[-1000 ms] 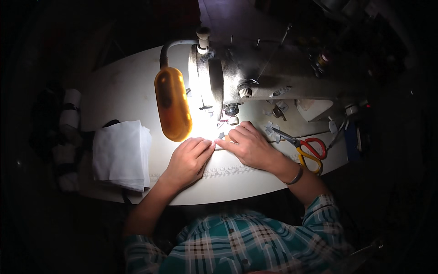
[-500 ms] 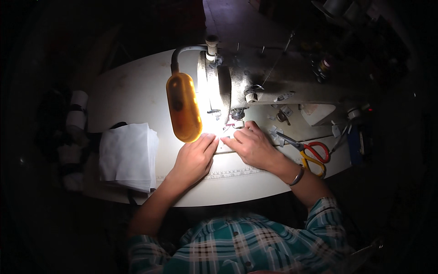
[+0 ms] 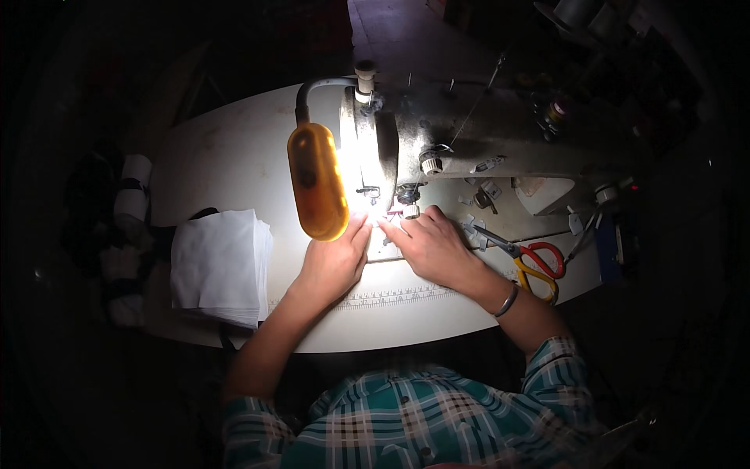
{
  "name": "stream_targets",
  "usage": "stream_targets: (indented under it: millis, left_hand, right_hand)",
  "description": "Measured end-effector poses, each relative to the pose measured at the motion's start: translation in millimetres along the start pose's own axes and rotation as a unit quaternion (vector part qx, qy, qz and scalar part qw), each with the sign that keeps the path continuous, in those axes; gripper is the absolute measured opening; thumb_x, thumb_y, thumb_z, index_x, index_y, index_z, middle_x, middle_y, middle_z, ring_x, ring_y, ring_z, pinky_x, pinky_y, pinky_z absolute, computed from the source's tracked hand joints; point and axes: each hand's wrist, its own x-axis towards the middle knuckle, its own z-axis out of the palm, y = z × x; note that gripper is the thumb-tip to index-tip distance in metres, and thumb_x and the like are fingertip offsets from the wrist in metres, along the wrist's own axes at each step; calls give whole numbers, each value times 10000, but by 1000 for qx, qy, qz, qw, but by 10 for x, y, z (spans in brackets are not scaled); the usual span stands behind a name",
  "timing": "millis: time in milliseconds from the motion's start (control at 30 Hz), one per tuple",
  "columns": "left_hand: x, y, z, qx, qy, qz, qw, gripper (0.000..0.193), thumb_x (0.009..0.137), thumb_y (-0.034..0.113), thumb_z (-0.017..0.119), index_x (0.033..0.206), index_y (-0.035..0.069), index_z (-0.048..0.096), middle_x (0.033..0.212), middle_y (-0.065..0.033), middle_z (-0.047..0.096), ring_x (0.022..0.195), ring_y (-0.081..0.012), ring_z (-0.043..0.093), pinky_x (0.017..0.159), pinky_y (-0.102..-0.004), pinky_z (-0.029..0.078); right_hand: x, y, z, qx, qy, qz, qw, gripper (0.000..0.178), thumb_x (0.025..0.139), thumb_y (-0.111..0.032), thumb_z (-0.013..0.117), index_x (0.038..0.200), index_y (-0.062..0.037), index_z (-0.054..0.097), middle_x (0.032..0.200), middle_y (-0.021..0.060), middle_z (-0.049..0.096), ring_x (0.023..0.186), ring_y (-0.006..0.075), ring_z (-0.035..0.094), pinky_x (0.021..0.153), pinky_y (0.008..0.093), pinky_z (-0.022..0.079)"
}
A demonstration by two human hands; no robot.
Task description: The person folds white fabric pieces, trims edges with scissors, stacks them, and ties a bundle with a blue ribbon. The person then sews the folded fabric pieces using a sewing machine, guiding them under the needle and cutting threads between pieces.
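Both hands are at the needle area of a sewing machine (image 3: 433,133), under a very bright light. My left hand (image 3: 336,256) lies left of the presser foot with its fingers close together, partly behind the lamp's lower end. From the right, my right hand (image 3: 434,245) comes in with bent fingers, its thumb and fingertip close to the left fingertips. Both hands seem to pinch something small and pale at the foot, but glare washes it out. A metal bangle (image 3: 508,301) circles the right wrist.
An amber lamp (image 3: 317,184) hangs over the left hand. White fabric pieces (image 3: 219,262) are stacked at the left. Scissors (image 3: 539,266) with red and yellow handles lie right, near small pale scraps (image 3: 473,227). A printed measuring scale (image 3: 391,298) runs along the table's front.
Both hands have slid slightly forward, toward the needle. My left fingers now reach farther in behind the lamp. The fabric stack and the scissors stay where they were.
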Motion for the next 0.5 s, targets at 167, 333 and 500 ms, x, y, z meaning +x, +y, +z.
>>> stream_targets:
  millis: [167, 333, 500]
  left_hand:
    - [44, -25, 27, 10, 10, 2, 1000, 327, 801, 13, 639, 1122, -38, 607, 1083, -173, 619, 1001, -336, 603, 870, -411, 507]
    - [75, -56, 74, 4, 22, -17, 1000, 316, 777, 10, 641, 1090, -24, 611, 993, -150, 603, 961, -326, 589, 834, -404, 503]
    - [98, -133, 157, 20, 15, -26, 999, 293, 758, 27, 651, 1048, -7, 620, 980, -135, 601, 985, -322, 580, 859, -407, 494]
  right_hand:
    - [-5, -2, 0, -3, 14, -10, 1000, 410, 851, -16, 490, 1232, -66, 633, 758, 30, 497, 739, 203, 504, 786, 351, 388]
    - [-21, 21, -1, 9, 18, -12, 1000, 394, 853, -30, 522, 1227, -77, 636, 761, 34, 509, 739, 208, 514, 787, 349, 389]
    - [-35, 25, -15, 19, 5, -1, 1000, 380, 845, -35, 572, 1216, -78, 642, 770, 40, 526, 745, 217, 524, 796, 344, 396]
